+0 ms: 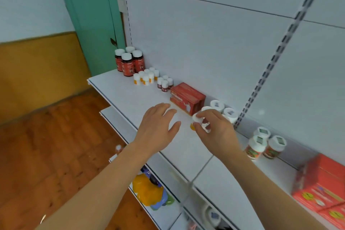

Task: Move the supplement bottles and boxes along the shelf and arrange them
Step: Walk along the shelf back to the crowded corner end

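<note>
A white shelf (130, 97) runs from the far left toward the near right against a pale panelled back wall, with a green door and wooden floor off to the left. Near its middle the right hand (214, 129) curls its fingers round a small white-capped bottle (198, 120), gripping it at the cap; the bottle stands roughly upright, long axis vertical and cap uppermost, an orange patch of label showing below the fingers. It sits just in front of the near corner of a red box (187, 99), whose long axis runs along the shelf. The left hand (158, 127) hovers flat beside it, fingers straight and spread, holding nothing, pointing toward the box. Behind the right hand stand 3 white-lidded jars (217, 105). Further left are 3 small dark bottles (165, 84), a cluster of small orange-labelled bottles (146, 78), and 4 tall red bottles (128, 63) at the far end, all upright. To the right stand 3 wide jars with red labels (265, 145), then a stack of red boxes (324, 186) at the near edge.
</note>
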The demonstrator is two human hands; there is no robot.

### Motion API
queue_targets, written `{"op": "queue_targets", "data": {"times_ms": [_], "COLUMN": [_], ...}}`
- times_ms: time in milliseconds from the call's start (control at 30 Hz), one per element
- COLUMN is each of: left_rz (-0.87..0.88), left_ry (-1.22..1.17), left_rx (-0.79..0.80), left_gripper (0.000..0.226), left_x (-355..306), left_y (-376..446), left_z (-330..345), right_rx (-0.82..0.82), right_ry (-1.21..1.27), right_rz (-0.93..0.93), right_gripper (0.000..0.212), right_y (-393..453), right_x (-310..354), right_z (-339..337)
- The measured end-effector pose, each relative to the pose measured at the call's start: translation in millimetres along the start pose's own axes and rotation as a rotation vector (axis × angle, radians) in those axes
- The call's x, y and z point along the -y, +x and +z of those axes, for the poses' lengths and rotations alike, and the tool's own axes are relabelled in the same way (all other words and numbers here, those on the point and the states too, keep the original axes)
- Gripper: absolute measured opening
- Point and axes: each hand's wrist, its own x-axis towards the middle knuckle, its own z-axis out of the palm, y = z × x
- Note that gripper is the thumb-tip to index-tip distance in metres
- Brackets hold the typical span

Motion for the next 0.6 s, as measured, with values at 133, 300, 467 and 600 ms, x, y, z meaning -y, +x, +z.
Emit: {"op": "queue_targets", "data": {"times_ms": [133, 300, 467, 600], "left_rz": [0.012, 0.002, 0.019, 0.059], "left_ry": [0.002, 0.046, 0.075, 0.103], "left_rx": [0.033, 0.053, 0.064, 0.081], "left_gripper": [0.053, 0.052, 0.053, 0.053], "left_x": [73, 157, 224, 268], "left_y": [18, 43, 83, 120], "left_z": [-18, -35, -37, -30], "right_rx": [-0.029, -0.043, -0.045, -0.049], "right_ry": [0.008, 0.0, -0.046, -0.061], "right_rz": [0.022, 0.019, 0.006, 0.083], "right_gripper": [0.018, 0.018, 0.021, 0.021], "right_y": [36, 87, 141, 182], "right_x": [34, 67, 79, 70], "right_z": [56, 125, 189, 239]}}
